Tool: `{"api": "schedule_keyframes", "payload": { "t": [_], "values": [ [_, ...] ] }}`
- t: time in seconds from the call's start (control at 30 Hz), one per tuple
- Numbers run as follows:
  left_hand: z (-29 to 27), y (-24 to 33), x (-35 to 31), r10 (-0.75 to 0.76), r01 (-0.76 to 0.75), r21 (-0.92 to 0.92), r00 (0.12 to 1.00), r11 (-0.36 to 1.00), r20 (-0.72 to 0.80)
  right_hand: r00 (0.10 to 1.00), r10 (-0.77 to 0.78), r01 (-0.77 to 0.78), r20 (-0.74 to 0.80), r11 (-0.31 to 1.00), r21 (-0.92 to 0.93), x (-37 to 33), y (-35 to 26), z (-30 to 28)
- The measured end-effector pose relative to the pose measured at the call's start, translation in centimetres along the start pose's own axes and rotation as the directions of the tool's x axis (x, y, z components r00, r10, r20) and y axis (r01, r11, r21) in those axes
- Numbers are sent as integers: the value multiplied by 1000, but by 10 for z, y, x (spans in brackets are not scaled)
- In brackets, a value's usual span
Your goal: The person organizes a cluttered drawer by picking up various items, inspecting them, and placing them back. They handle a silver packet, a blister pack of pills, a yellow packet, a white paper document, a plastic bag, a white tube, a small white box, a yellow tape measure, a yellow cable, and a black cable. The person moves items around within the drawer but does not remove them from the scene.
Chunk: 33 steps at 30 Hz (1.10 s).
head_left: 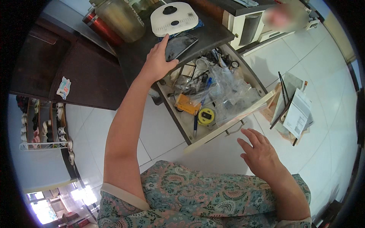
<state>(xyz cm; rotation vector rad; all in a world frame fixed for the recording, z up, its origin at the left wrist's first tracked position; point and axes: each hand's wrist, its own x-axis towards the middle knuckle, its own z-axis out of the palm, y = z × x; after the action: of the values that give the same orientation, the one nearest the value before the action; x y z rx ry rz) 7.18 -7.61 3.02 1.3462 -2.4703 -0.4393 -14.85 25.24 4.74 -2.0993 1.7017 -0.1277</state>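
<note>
On the dark countertop [131,53], my left hand [156,64] grips the near end of a black smartphone [181,46], its thumb and index finger spread along the edges. Below it a cream drawer [213,137] is pulled out. Inside lie clear plastic bags [234,95], a yellow tape measure [206,116], an orange box [187,104], a dark pen [195,126] and tangled small items. My right hand [262,156] hovers just outside the drawer front near its metal handle [235,128], fingers apart and holding nothing.
A white device [174,21] stands behind the phone, with a large jar [119,21] and a red cylinder [100,28] to its left. Papers [298,114] and dark sticks lie on a wooden piece at right. A shoe rack [45,125] is far left.
</note>
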Motion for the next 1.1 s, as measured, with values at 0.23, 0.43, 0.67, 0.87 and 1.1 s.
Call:
{"api": "schedule_keyframes", "payload": {
  "t": [0.23,0.43,0.67,0.87,1.1],
  "values": [
    [4,19,-19,342,-343,21,928,939,-151,1000,22,-22,3,1000,-20,2,3,0],
    [30,60,-60,518,-391,-344,706,854,484,997,42,-39,-70,999,38,3,9,-1],
    [92,93,-70,699,-724,57,681,687,218,996,38,-36,-85,999,30,8,6,-4],
    [110,98,-85,382,-218,-696,920,685,89,993,95,-90,-75,993,76,8,10,-5],
    [60,136,-79,186,430,-881,899,-196,397,846,484,-76,-223,524,848,14,15,-9]
  ]
}}
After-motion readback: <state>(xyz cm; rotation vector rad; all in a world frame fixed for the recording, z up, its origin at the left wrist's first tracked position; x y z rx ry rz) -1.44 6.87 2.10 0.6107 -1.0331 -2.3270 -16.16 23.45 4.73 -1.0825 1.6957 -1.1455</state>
